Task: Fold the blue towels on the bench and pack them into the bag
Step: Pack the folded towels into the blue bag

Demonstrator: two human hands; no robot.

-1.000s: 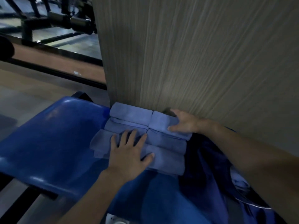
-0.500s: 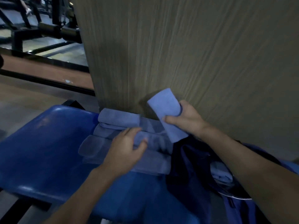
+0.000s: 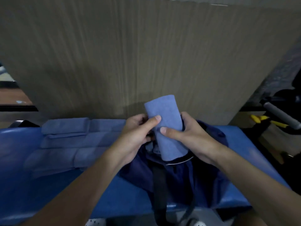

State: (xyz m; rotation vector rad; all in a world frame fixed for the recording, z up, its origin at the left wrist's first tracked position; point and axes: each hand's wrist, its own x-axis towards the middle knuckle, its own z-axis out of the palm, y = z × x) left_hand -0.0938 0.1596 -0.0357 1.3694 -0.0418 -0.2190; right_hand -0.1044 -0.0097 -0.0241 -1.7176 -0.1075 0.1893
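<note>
A folded blue towel (image 3: 164,128) stands upright over the open mouth of the dark blue bag (image 3: 179,178), with its bottom end dipping in. Both hands hold it: the left hand (image 3: 135,137) grips its left side and the right hand (image 3: 193,137) grips its right side, thumbs in front. The bag lies on the blue surface (image 3: 32,185), reaching the front edge. More folded towels (image 3: 68,137) lie by the back edge, left of the bag, against a wooden wall (image 3: 146,54).

Wall panel (image 3: 146,54) blocks rear; folded towels (image 3: 65,137) crowd bench (image 3: 19,160) left; room right of bag (image 3: 179,180).
</note>
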